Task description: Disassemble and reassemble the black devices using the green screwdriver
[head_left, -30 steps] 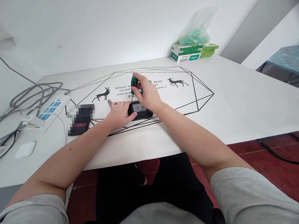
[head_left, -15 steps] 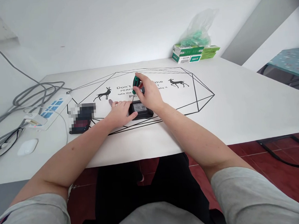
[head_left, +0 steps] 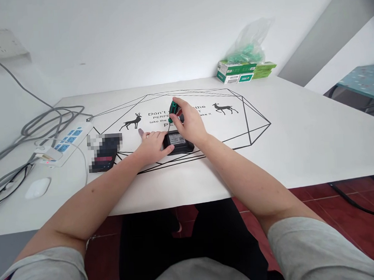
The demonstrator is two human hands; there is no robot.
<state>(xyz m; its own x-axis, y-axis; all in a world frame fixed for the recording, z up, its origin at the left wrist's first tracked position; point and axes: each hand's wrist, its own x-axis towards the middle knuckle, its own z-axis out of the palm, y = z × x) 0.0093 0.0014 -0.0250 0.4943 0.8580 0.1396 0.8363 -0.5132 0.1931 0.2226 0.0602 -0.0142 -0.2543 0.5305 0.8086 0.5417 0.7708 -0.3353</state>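
A flat black plastic device [head_left: 179, 146] with a printed label lies on the white table. My left hand [head_left: 151, 148] grips its left side, thumb along the near part and fingers toward the far left corner. My right hand [head_left: 190, 123] is closed around the green and black handle of a screwdriver [head_left: 173, 108]. The screwdriver tilts a little, and its thin shaft points down at the device's far left corner, close to my left fingertips. Whether the tip sits in a screw is too small to tell. Just beyond my left fingers lies a small greyish-purple piece [head_left: 140, 132].
A partly blurred phone [head_left: 105, 152] lies left of my left hand. Farther left are a white power strip [head_left: 68, 143], coiled grey cables [head_left: 54, 118] and a white oval case [head_left: 38, 188]. Green and white boxes [head_left: 236, 69] with a plastic bag [head_left: 251, 43] stand against the wall.
The whole view has shifted slightly, so things appear a little lower. My right hand keeps the screwdriver over the same corner, its handle leaning slightly more to the right. My left hand stays on the device.
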